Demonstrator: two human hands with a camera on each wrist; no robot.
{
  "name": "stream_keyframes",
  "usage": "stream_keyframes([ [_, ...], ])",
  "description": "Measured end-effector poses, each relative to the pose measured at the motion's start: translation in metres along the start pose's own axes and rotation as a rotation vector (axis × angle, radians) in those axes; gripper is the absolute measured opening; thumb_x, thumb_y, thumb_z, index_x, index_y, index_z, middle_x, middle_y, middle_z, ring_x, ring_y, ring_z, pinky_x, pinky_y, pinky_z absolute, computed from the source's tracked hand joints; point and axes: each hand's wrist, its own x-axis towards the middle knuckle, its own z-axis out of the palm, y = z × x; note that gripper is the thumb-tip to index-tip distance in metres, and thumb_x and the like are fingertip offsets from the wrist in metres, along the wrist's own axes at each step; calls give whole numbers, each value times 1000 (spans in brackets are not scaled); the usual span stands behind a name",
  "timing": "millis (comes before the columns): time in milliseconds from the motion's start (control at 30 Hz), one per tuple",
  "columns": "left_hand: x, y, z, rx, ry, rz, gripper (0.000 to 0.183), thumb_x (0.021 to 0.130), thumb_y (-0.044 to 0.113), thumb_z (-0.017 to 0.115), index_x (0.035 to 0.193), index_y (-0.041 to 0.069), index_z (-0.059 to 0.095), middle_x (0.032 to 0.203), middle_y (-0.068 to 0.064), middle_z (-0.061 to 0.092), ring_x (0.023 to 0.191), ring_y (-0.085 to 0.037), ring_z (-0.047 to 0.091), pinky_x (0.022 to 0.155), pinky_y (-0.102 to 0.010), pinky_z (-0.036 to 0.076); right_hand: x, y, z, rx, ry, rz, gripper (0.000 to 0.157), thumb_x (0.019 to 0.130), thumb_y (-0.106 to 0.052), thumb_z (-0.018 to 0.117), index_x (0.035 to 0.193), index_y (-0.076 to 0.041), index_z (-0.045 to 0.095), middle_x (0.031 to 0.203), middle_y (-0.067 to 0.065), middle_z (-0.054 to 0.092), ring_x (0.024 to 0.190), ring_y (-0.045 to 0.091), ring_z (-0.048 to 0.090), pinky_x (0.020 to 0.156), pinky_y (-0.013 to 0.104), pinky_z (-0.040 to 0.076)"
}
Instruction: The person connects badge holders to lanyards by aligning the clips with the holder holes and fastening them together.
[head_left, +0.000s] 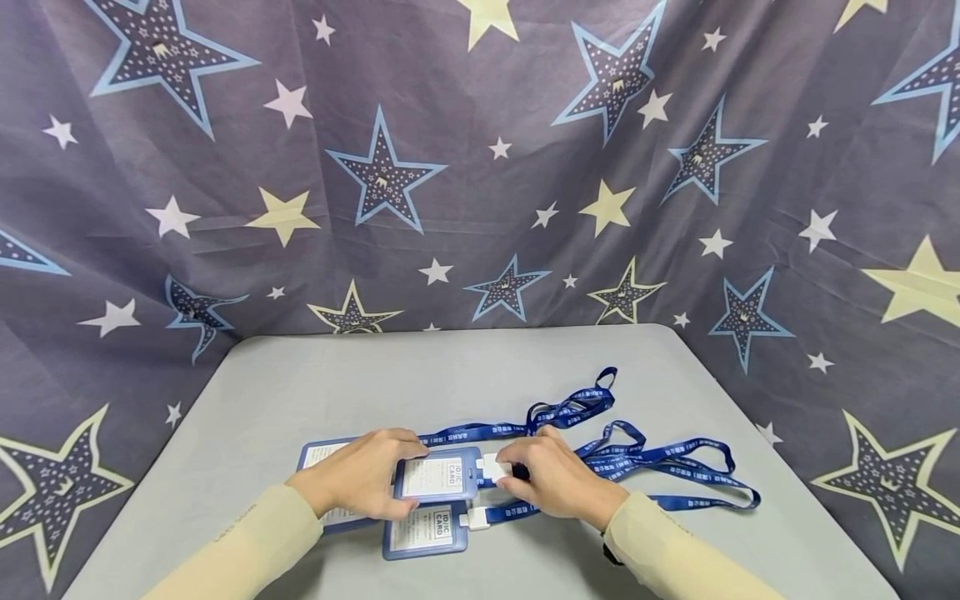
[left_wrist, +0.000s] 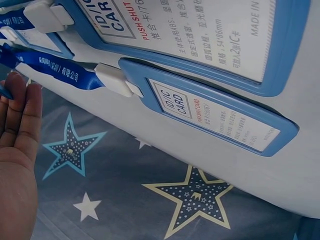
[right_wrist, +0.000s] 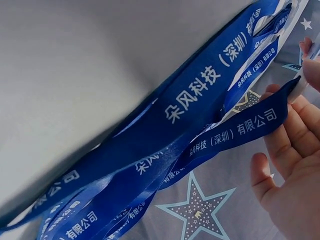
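Note:
In the head view my left hand [head_left: 367,473] grips a blue ID card holder [head_left: 472,467] by its left end, thumb at the near edge and fingers at the far edge. My right hand [head_left: 558,479] pinches the white clip [head_left: 495,468] that joins this holder to its blue lanyard [right_wrist: 240,127]. A second card holder [head_left: 423,533] lies just nearer, its lanyard running right. More blue-rimmed holder [head_left: 318,452] shows behind my left hand, partly hidden by it. In the left wrist view, card holders [left_wrist: 210,107] lie face up.
Loose loops of blue printed lanyard [head_left: 675,458] spread over the right side of the grey table [head_left: 360,375]. Another bunched lanyard [head_left: 577,408] lies farther back. A star-patterned curtain [head_left: 465,208] hangs behind the table and along both sides.

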Motion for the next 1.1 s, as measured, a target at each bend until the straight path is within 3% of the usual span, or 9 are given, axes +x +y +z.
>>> stream_keyframes([
  [1100, 2, 4, 1, 33, 12, 25, 68, 73, 44, 82, 127, 4, 70, 127, -8, 68, 120, -26, 63, 104, -43, 52, 0, -3, 3, -17, -24, 9, 13, 91, -28, 78, 100, -18, 77, 105, -6, 76, 77, 4, 59, 76, 28, 34],
])
